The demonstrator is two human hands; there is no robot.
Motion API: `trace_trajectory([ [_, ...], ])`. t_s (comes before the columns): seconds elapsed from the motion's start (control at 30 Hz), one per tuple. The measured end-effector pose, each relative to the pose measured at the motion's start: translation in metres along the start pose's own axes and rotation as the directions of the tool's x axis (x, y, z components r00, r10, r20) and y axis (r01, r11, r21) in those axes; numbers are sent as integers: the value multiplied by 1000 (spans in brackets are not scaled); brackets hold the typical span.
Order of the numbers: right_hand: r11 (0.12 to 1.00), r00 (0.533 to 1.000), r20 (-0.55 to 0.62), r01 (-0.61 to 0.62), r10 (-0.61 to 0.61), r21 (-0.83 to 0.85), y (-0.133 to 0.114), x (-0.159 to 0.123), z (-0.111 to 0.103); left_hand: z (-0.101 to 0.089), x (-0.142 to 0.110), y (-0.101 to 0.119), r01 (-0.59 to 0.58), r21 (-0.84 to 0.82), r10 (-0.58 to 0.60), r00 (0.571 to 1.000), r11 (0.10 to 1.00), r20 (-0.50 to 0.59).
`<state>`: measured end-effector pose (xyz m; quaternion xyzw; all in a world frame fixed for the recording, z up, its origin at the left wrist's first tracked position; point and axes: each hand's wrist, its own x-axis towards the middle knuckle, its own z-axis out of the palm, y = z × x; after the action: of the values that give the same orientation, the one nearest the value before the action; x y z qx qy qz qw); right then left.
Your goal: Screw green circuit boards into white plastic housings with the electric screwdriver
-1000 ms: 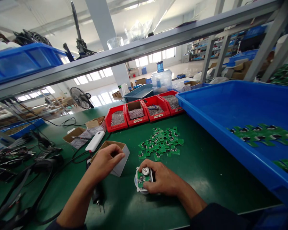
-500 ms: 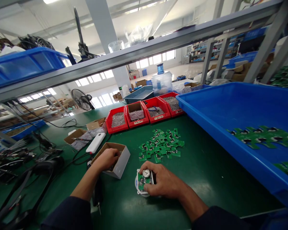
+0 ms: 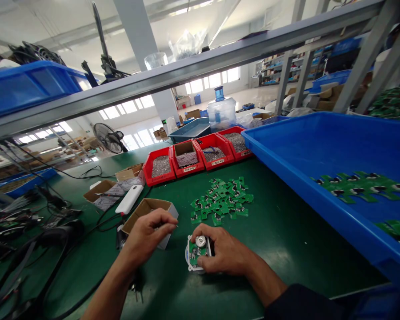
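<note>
On my remote feed, my right hand (image 3: 222,250) grasped the white-framed assembly (image 3: 199,255) at the near centre of the green table (image 3: 270,213); my left hand (image 3: 150,231) hovered by the open box (image 3: 157,204) to its left, fingertips drawn together, perhaps on something tiny; I couldn't tell. Keeping the assembly level and the left fingers' pressure light seemed wisest.

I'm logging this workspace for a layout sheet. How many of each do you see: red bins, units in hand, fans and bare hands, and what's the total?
Red bins: 4
Unit in hand: 1
Fan: 1
Bare hands, left hand and right hand: 2
Total: 8
</note>
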<state>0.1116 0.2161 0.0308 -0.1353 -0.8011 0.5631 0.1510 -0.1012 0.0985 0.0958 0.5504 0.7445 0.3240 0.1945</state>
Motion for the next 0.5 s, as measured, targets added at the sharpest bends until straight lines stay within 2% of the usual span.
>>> trace_trajectory([
  [0.07, 1000, 1000, -19, 18, -18, -5, 2, 0, 1, 17, -13, 21, -120, -24, 122, 986, 993, 115],
  [0.17, 1000, 999, -28, 31, -31, 4, 3, -1, 3, 36, -23, 40, -124, -10, 123, 970, 992, 211],
  [0.27, 1000, 999, -27, 28, -28, -2, 3, 0, 3, 41, -24, 47, -103, 58, 87, 970, 993, 227],
  [0.5, 999, 999, -35, 35, -37, -30, 0, 0, 2, 39, -29, 51, -135, 234, 83, 972, 963, 220],
])
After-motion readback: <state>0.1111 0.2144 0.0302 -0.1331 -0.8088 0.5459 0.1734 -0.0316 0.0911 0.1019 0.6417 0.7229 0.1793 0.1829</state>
